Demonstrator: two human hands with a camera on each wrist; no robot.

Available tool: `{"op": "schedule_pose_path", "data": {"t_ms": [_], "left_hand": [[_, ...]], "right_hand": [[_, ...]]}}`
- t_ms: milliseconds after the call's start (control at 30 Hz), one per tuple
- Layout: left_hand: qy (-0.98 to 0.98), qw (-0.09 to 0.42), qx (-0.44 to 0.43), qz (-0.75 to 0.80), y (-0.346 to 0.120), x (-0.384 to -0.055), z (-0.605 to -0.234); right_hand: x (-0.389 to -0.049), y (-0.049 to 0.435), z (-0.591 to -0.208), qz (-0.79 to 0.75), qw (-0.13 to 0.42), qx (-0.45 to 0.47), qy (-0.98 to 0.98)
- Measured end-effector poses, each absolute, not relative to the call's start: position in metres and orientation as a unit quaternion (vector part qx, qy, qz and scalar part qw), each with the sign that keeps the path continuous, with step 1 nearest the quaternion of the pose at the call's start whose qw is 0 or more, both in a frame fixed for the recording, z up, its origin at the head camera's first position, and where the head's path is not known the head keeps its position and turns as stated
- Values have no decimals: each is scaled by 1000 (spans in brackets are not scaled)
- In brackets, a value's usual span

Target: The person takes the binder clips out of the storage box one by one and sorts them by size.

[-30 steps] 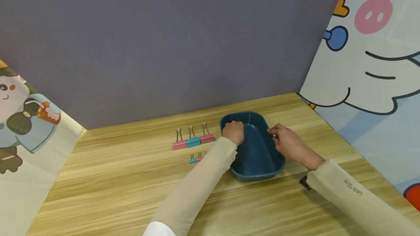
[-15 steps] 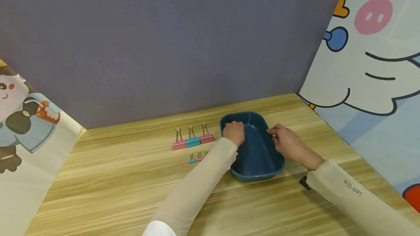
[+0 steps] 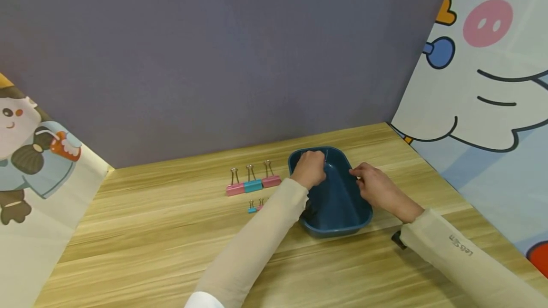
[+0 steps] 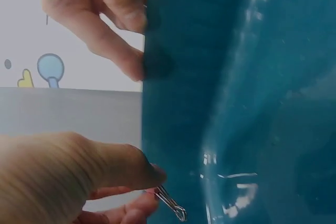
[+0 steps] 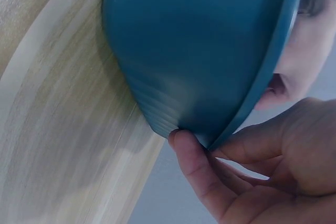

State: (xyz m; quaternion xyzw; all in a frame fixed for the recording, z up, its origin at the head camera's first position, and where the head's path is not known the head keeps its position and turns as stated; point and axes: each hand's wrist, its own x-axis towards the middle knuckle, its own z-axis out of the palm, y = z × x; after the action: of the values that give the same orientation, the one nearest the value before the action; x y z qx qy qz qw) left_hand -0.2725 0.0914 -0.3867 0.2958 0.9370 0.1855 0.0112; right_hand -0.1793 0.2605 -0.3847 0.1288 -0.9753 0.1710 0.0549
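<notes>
A dark blue plastic bin stands on the wooden table. Over its far left part is my left hand. In the left wrist view, thumb and fingers of that hand pinch a small binder clip; its silver wire handle sticks out over the bin, while its body is mostly hidden by the fingers. My right hand holds the bin's right rim, thumb on one side and fingers against the outer wall, as the right wrist view shows. Some dark shapes lie in the bin beside the left sleeve, partly covered by it.
Left of the bin, three larger binder clips, pink and blue, stand in a row with handles up. In front of them is a row of small clips, partly behind the left sleeve. A grey panel rises behind the table.
My left hand has shifted slightly right and away from me, from the bin's left wall toward its far end. The right hand keeps its hold on the rim.
</notes>
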Motion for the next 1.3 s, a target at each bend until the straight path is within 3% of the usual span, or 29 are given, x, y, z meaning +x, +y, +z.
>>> {"op": "schedule_pose_path", "data": {"t_ms": [233, 533, 800, 1067, 1300], "left_hand": [[916, -14, 338, 217, 88, -265, -372], [886, -8, 382, 262, 73, -249, -349], [860, -45, 453, 230, 43, -233, -334], [811, -46, 532, 237, -1, -233, -337], [810, -31, 544, 216, -36, -244, -349]], "right_hand": [[-179, 260, -385, 178, 62, 132, -973], [-180, 260, -386, 179, 58, 133, -973], [-179, 259, -385, 179, 57, 128, -974], [-180, 257, -387, 184, 59, 126, -973], [-181, 257, -386, 184, 51, 125, -974]]}}
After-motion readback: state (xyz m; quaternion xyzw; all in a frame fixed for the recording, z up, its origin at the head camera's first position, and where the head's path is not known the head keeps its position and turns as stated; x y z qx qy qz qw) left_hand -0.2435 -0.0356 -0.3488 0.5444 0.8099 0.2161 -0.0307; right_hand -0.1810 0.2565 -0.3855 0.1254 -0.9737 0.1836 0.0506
